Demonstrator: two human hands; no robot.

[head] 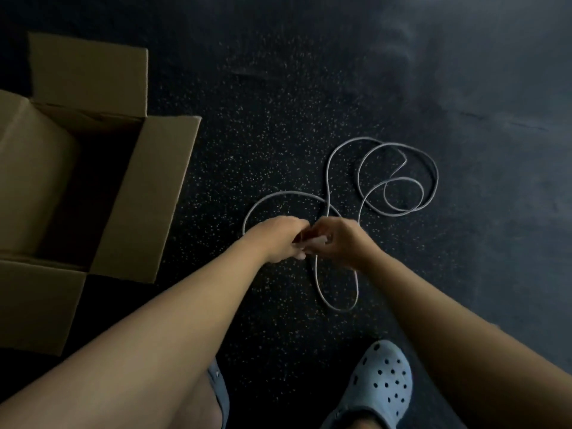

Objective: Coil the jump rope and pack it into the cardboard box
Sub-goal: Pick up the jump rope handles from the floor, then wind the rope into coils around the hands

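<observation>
Rope (399, 178) lies looped on floor (278, 119) — both hands, left (278, 239) and right (340, 239), pinch its handles; box (161, 193) open beside.

Grey jump rope (399, 178) in loose loops on the floor, beside open, upright cardboard box (148, 196).

One cardboard box (62, 181) with four open flaps, one jump rope (399, 178), two hands, left (278, 239) and right (340, 239), and two clogs (380, 385).
</observation>
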